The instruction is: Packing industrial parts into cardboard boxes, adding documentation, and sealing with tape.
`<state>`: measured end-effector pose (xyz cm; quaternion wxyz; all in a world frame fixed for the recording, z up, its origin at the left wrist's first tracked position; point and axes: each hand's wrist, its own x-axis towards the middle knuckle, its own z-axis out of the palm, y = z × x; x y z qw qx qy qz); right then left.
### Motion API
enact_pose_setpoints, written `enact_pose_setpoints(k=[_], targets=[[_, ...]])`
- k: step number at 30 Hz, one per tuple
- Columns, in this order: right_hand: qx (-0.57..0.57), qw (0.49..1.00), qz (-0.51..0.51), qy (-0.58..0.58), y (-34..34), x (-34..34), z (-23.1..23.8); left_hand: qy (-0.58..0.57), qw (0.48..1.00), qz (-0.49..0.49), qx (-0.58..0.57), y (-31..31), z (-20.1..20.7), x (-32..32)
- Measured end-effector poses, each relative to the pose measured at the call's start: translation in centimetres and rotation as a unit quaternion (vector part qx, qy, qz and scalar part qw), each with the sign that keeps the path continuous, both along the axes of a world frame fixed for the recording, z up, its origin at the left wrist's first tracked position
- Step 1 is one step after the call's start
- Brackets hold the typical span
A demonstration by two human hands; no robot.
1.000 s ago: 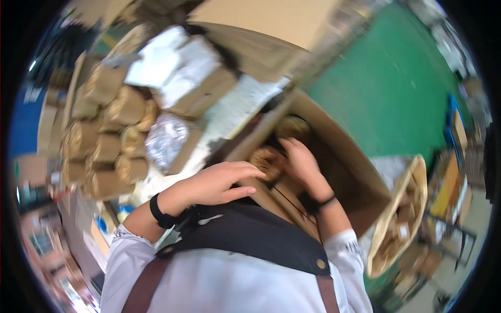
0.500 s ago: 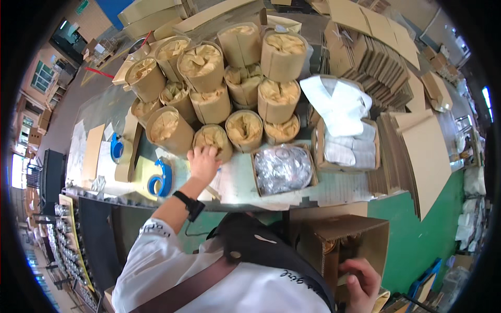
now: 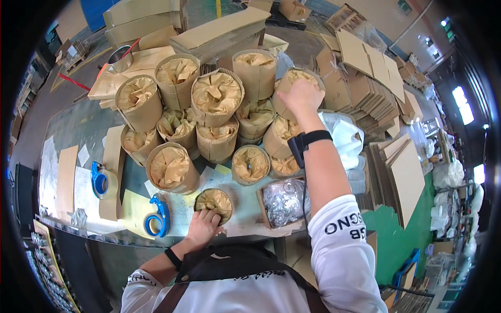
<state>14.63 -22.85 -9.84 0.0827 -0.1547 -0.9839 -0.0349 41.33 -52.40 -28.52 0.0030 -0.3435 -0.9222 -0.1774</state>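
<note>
My left hand [image 3: 205, 225] curls its fingers over the near rim of a short cardboard tube [image 3: 215, 202] stuffed with crumpled brown paper, close to the table's front edge. With the arm stretched far out, my right hand [image 3: 302, 98] grips the top of another paper-stuffed tube [image 3: 282, 107], which leans on the stack's right side. Its fingertips are partly hidden against the paper. Between the two hands stands a separate low tube [image 3: 250, 166]. More such tubes, like this wide one [image 3: 217, 96], are stacked in two layers behind.
Blue tape dispensers [image 3: 159, 216] lie at the left of the metal table [image 3: 78, 125]. A carton [image 3: 263, 206] of clear plastic-wrapped parts sits beneath my right arm. White wrapped pieces [image 3: 356, 175] are beyond it. Flat cardboard sheets [image 3: 399, 177] stand at the right.
My right hand has gone from low by the open carton up to the tube at the back right. My left hand has drawn its tube out of the group toward the table's front edge.
</note>
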Motion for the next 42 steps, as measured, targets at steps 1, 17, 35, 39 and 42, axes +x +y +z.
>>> enact_pose_setpoints(k=[1, 17, 35, 39, 42], targets=[[-0.004, 1.0, -0.009, -0.005, -0.2, -0.1, 0.6, -0.005, 1.0, -0.009, -0.004, 0.1, 0.2, -0.3], [-0.786, 0.559, 0.009, 0.265, 9.9, 26.2, 2.0, 0.016, 0.975, 0.012, -0.221, 2.1, -3.9, -0.4], [-0.421, 0.797, -0.363, 0.238, 26.4, 68.3, -21.7, -0.214, 0.925, 0.108, 0.295, 15.9, 16.1, 5.7], [-0.224, 0.874, -0.403, 0.154, 25.4, 67.1, -23.2, -0.234, 0.924, 0.034, 0.302, 22.1, 19.4, 9.4], [-0.222, 0.855, -0.442, 0.156, 25.8, 67.0, -23.1, -0.308, 0.922, -0.034, 0.232, 26.6, 20.5, 10.7]])
